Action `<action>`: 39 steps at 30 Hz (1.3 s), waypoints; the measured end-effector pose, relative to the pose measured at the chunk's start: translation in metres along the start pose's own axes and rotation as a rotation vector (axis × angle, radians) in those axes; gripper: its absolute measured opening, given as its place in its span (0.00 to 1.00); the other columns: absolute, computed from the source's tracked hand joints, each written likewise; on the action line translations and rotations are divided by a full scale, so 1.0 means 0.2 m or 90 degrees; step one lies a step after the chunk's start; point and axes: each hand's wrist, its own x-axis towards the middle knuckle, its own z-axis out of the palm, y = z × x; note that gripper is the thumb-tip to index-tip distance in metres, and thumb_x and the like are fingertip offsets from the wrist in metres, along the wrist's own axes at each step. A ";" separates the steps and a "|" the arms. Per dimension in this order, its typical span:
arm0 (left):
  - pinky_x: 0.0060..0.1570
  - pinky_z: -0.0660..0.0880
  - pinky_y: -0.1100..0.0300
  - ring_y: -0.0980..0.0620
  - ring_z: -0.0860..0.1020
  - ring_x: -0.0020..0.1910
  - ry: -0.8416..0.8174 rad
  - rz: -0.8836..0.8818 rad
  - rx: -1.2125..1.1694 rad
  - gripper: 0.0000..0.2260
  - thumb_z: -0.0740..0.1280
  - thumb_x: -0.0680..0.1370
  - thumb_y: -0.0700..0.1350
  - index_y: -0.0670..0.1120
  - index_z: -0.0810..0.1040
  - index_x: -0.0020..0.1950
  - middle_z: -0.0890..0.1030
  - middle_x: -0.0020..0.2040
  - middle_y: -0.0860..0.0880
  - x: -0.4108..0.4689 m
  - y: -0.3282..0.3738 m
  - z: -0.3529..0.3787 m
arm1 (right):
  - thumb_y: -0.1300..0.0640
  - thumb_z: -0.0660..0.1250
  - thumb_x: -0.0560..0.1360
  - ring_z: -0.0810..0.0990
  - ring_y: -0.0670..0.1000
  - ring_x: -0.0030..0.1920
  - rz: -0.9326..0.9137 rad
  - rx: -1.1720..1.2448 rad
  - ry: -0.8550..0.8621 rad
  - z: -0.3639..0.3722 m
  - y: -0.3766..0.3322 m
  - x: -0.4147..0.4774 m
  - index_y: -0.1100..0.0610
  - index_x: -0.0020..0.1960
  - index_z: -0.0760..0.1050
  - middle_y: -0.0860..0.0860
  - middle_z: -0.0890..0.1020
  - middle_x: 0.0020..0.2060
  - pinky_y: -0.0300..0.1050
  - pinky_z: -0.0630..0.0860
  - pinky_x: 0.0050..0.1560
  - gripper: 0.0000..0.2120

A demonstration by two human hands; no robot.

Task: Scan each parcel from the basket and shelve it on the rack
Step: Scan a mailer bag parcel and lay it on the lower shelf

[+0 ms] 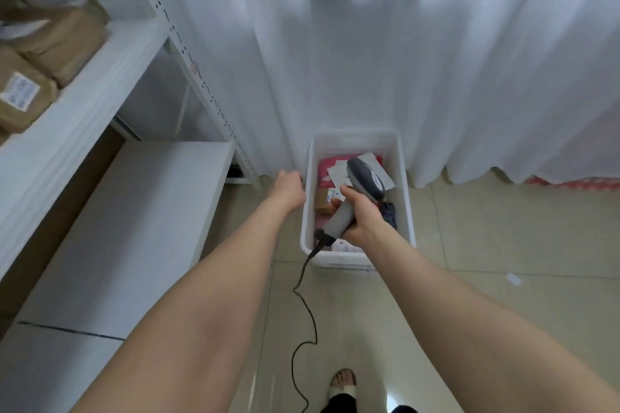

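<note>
**Inspector:** Where are the parcels?

**Assistant:** Several lie in the white basket (357,141) on the floor, at the foot of the curtain. A pink parcel (326,168) is at the far end and a brown parcel (322,201) nearer the middle. Other brown parcels (67,40) sit on the rack (100,84) to the left.

**Inspector:** Right hand?

**Assistant:** The right hand (360,214) is above the basket, directly over the brown parcel. Its fingers are wrapped round the handle of a grey scanner (364,184). The scanner's cable (305,305) trails down to the floor.

**Inspector:** Left hand?

**Assistant:** The left hand (288,184) is just outside the basket's left rim, beside the pink parcel. Its fingers turn away from view, so I cannot tell whether it is open or closed.
</note>
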 end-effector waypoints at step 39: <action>0.59 0.73 0.50 0.40 0.73 0.64 -0.079 -0.388 -0.469 0.30 0.73 0.74 0.44 0.36 0.64 0.70 0.70 0.68 0.38 2.56 0.12 2.17 | 0.56 0.74 0.73 0.82 0.56 0.45 0.084 -0.114 0.127 -0.96 -0.48 3.03 0.60 0.65 0.73 0.57 0.81 0.49 0.51 0.80 0.39 0.23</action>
